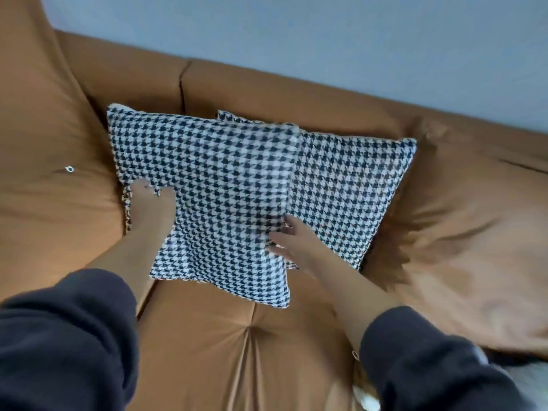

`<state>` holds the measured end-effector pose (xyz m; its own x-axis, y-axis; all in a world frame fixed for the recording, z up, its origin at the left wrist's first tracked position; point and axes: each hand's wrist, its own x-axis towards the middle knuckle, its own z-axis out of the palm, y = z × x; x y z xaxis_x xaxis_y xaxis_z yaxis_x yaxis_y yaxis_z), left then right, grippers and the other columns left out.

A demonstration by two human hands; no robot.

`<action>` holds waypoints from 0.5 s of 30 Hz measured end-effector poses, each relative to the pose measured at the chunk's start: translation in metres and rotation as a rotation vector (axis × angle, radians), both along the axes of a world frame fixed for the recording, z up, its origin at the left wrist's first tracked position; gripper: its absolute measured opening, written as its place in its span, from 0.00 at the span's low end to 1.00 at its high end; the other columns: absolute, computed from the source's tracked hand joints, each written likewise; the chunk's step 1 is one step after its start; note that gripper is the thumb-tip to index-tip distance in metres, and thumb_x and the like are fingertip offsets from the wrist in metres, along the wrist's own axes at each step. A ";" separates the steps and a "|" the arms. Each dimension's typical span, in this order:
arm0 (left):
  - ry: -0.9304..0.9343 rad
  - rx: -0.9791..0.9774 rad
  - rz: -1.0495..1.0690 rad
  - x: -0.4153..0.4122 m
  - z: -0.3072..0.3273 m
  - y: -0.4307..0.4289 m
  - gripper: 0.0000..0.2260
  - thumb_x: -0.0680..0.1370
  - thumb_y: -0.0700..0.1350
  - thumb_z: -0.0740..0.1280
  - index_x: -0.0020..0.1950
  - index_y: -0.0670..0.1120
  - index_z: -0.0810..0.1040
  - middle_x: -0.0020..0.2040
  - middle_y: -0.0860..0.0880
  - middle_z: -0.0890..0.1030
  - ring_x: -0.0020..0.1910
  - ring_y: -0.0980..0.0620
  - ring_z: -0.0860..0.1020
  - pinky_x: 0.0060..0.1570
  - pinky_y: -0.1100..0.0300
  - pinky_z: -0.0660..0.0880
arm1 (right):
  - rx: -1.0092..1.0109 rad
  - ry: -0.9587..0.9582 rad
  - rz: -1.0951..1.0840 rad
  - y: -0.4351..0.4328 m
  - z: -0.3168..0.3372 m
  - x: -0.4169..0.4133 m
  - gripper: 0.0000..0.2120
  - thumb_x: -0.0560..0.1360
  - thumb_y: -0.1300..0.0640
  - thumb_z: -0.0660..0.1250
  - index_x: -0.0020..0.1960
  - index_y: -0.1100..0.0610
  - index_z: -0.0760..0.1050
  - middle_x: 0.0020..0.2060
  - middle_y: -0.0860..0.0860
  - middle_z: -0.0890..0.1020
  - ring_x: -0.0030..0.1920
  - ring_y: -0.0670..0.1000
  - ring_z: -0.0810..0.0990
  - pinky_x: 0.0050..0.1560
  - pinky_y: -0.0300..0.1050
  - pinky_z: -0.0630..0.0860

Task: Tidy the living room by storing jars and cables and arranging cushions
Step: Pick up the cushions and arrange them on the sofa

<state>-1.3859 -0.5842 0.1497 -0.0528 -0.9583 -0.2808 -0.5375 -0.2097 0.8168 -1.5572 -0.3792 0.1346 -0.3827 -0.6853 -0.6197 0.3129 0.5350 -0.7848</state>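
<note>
Two black-and-white houndstooth cushions lean against the back of an orange sofa (pixel 207 345). The front cushion (pixel 213 197) overlaps the left part of the rear cushion (pixel 353 191). My left hand (pixel 152 206) grips the front cushion's lower left edge, fingers curled around it. My right hand (pixel 293 241) holds the same cushion's right edge near its lower corner, fingers spread against the fabric. The front cushion is blurred along its right side. Both arms wear dark sleeves.
The sofa's left armrest (pixel 35 143) rises beside the cushions. A large loose orange cushion (pixel 462 238) lies to the right. A pale blue wall (pixel 326 40) runs behind the backrest. Something white and dark shows at the bottom right corner (pixel 533 378).
</note>
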 end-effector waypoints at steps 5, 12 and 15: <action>-0.093 0.163 -0.436 -0.009 -0.023 0.041 0.30 0.81 0.46 0.63 0.79 0.51 0.53 0.78 0.45 0.57 0.58 0.46 0.76 0.53 0.57 0.78 | 0.111 0.193 -0.035 -0.041 -0.021 0.022 0.17 0.79 0.60 0.61 0.68 0.59 0.70 0.53 0.57 0.81 0.49 0.56 0.81 0.57 0.57 0.78; -0.317 0.195 -0.469 -0.015 -0.060 0.078 0.30 0.78 0.40 0.64 0.77 0.44 0.56 0.71 0.36 0.65 0.51 0.35 0.78 0.42 0.45 0.79 | 0.457 0.298 0.074 0.065 -0.039 -0.016 0.14 0.79 0.62 0.61 0.63 0.65 0.74 0.51 0.58 0.76 0.50 0.54 0.76 0.59 0.54 0.76; -0.629 0.332 -0.738 -0.012 -0.091 0.140 0.24 0.73 0.42 0.62 0.67 0.36 0.66 0.60 0.40 0.73 0.48 0.44 0.76 0.45 0.55 0.74 | 0.603 0.387 0.038 0.128 -0.055 -0.025 0.10 0.74 0.63 0.61 0.35 0.55 0.72 0.37 0.55 0.73 0.40 0.53 0.73 0.43 0.51 0.75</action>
<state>-1.3981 -0.4437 0.0589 -0.3492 -0.6156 -0.7064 -0.9353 0.1828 0.3030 -1.5823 -0.2513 0.0799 -0.6341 -0.2835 -0.7194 0.0446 0.9154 -0.4001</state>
